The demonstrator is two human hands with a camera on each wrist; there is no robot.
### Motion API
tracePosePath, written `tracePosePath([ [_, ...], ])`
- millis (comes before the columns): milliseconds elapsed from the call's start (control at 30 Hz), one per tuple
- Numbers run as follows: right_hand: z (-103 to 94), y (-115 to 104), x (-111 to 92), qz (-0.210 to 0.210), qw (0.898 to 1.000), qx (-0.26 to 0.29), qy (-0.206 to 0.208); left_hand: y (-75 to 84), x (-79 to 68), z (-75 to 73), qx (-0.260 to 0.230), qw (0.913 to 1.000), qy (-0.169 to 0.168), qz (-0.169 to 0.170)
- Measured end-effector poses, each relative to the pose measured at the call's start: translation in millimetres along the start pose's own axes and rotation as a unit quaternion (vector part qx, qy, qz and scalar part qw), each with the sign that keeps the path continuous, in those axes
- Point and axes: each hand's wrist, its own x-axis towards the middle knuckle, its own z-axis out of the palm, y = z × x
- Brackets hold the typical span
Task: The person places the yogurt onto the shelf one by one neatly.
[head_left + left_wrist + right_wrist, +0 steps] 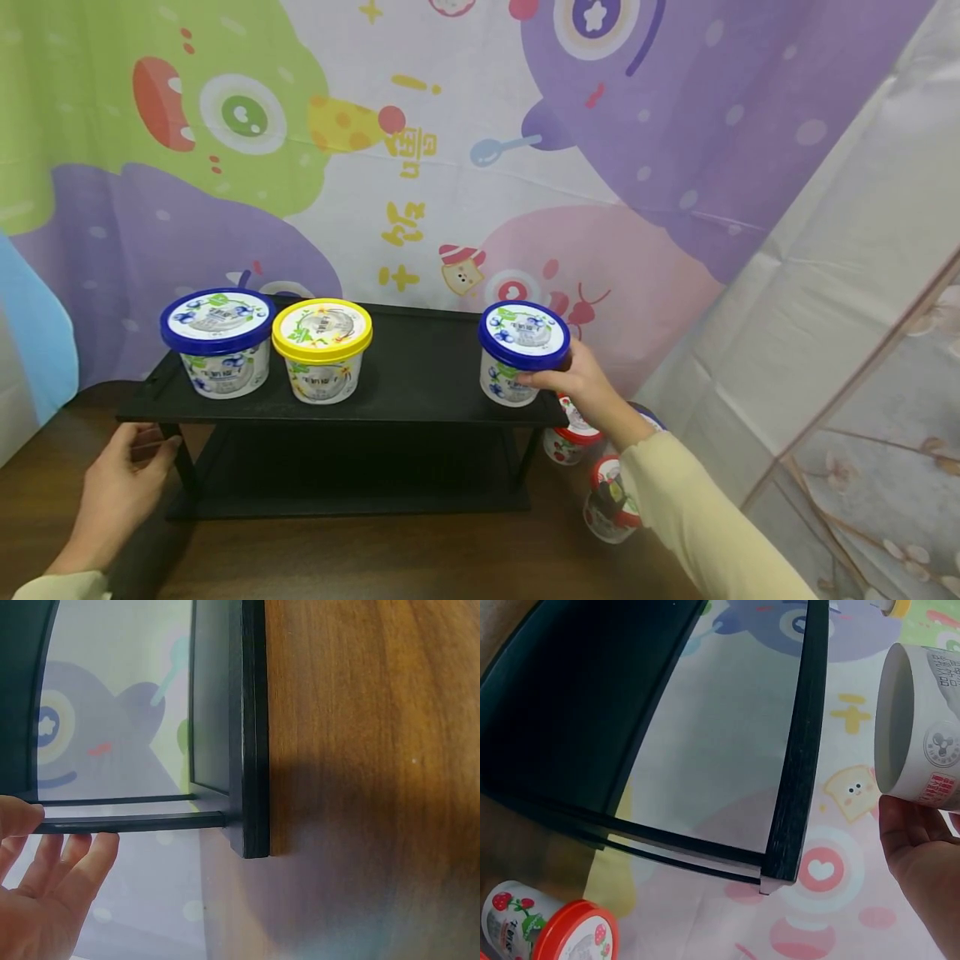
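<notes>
My right hand (588, 383) grips a blue-lidded paper tub (525, 336) with blueberries printed on it, at the right end of the black two-tier shelf (427, 358). In the right wrist view the tub's white base (894, 720) is held apart from the shelf's top board. On the left, my left hand (123, 479) holds the shelf's left post (142, 823) between thumb and fingers, just below the top board. Another blue-lidded tub (219, 337) and a yellow-lidded tub (322, 346) stand side by side at the top board's left end.
Red-lidded tubs (611, 504) sit on the brown wooden table (360, 558) right of the shelf. Another blue lid (651, 415) is partly hidden behind my right forearm. A cartoon-printed cloth (420, 75) hangs close behind the shelf.
</notes>
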Motion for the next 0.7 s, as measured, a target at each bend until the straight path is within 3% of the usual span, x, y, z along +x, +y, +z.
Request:
tracePosePath([
  [100,3.2,-1.7,1.2,-0.004,1.000,0.013,-0.008,13.6,-5.2,-6.8,-0.002,1.0000,-0.004,-0.005],
  [367,9.1,-1.8,5.1,0.001,1.000,0.021,-0.012,73.5,-36.1,-32.6,-0.021,0.9998,-0.003,0.000],
  [700,16.1,-2.8,13.0,-0.009,1.000,0.015,-0.021,77.3,-38.7,-33.9,-0.022,0.9998,-0.002,-0.002],
])
